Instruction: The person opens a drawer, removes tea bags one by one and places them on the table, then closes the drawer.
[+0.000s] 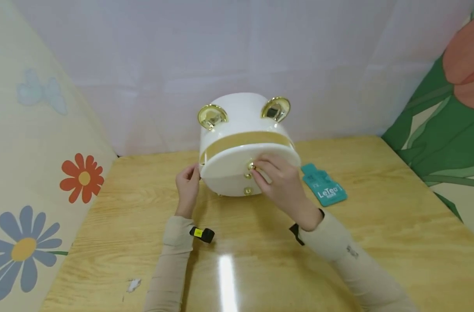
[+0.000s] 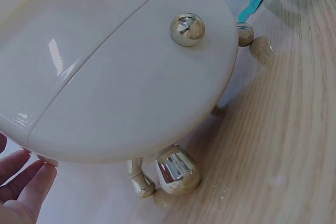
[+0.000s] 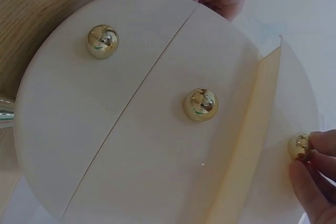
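A glossy white, round-fronted drawer box (image 1: pixel 245 110) with two gold ears, gold ball knobs and gold feet (image 2: pixel 178 170) stands on the table. Its top drawer (image 3: pixel 247 135) is pulled part way out, leaving a gap above the front in the head view. My right hand (image 1: pixel 281 184) pinches the top drawer's gold knob (image 3: pixel 300 146) between thumb and fingers. At the box's left side, my left hand (image 1: pixel 188 185) holds the edge with bent fingers. Two lower knobs (image 2: pixel 187 30) sit free of either hand. The drawer's inside contents are hidden.
To the right of the box a teal packet (image 1: pixel 326 188) lettered "LeTea" lies flat on the wooden table (image 1: pixel 143 208). A pale cloth (image 1: pixel 163 78) hangs behind. Flower-painted panels (image 1: pixel 46 143) flank both sides. A white scuff mark (image 1: pixel 133 285) shows at front left.
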`<state>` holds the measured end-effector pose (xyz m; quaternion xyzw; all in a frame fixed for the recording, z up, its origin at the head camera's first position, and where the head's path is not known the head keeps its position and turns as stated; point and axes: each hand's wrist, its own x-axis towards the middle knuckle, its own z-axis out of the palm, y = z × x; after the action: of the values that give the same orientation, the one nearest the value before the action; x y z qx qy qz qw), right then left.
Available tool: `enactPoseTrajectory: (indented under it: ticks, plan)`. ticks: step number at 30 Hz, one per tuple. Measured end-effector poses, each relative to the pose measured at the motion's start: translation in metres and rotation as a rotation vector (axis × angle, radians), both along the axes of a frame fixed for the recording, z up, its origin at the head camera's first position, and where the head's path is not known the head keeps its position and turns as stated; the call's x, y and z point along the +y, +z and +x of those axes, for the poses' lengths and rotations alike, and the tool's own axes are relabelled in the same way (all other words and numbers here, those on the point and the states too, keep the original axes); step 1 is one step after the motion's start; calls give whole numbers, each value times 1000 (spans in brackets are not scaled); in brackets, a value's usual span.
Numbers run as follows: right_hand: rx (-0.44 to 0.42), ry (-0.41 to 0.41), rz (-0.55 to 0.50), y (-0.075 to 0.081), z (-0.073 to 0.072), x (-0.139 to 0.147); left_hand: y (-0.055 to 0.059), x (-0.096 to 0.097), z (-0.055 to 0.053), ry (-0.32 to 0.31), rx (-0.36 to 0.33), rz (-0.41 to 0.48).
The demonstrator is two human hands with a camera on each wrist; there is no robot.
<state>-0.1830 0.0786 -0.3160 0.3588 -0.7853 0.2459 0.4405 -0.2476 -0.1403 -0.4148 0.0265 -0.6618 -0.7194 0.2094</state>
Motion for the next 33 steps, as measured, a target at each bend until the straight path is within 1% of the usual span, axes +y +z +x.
enactPoseTrajectory:
  ticks: [4, 11, 16, 19, 23, 26, 30, 33]
  plan:
    - [-14, -17, 2, -2, -4, -2, -3, 1, 0, -3, 6, 8]
    - [-26, -34, 1, -2, -11, -5, -4, 2, -1, -18, -4, 30]
    - [-36, -43, 22, 0, -15, -7, -3, 1, 1, -10, -21, 16]
    - [-42, -44, 26, 1, -19, -8, -2, 0, 1, -6, -11, 6]
    - [-39, -46, 25, 2, -23, -10, 11, 1, 9, -28, -6, 12]
    - [-37, -55, 26, 2, -25, -10, 21, 3, 16, -42, -16, 13]
    - [-36, -63, 18, 2, -28, -11, 22, 2, 17, -43, -15, 2]
    - [-31, -55, 14, 2, -30, -11, 23, 2, 16, -40, -15, -2]
